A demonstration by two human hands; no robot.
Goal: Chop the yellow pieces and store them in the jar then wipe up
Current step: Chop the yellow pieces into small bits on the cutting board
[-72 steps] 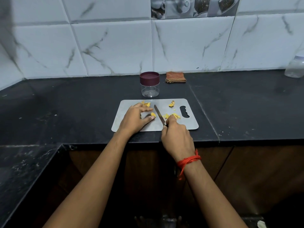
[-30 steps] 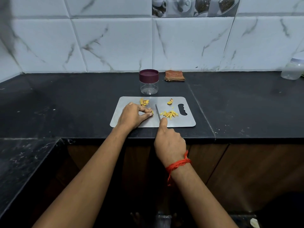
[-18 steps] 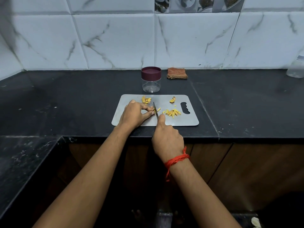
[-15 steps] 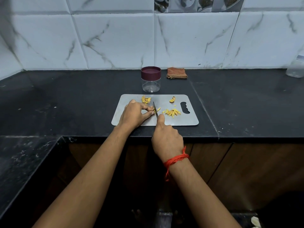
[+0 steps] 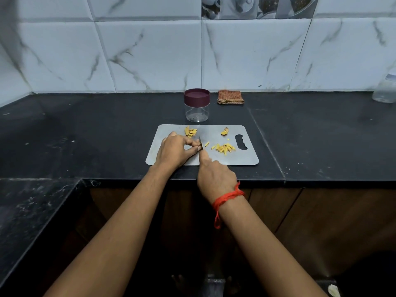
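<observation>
A grey cutting board lies on the black counter. My left hand rests on its left half, fingertips pinched together on a yellow piece that they hide. My right hand grips a knife, blade edge-on and right against the left fingertips. Chopped yellow strips lie right of the blade. Uncut yellow pieces sit at the board's far left edge, and a single chunk sits near the handle hole. Behind the board stands a clear jar with a maroon lid on.
A folded orange-brown cloth lies against the tiled wall behind the jar. A clear bottle stands at the far right of the counter. The counter turns a corner at the lower left.
The pile of chopped strips to the right of the blade has grown since the earliest frame. The knife has crept left, closer to my left fingertips, and the held piece has shrunk out of sight.
</observation>
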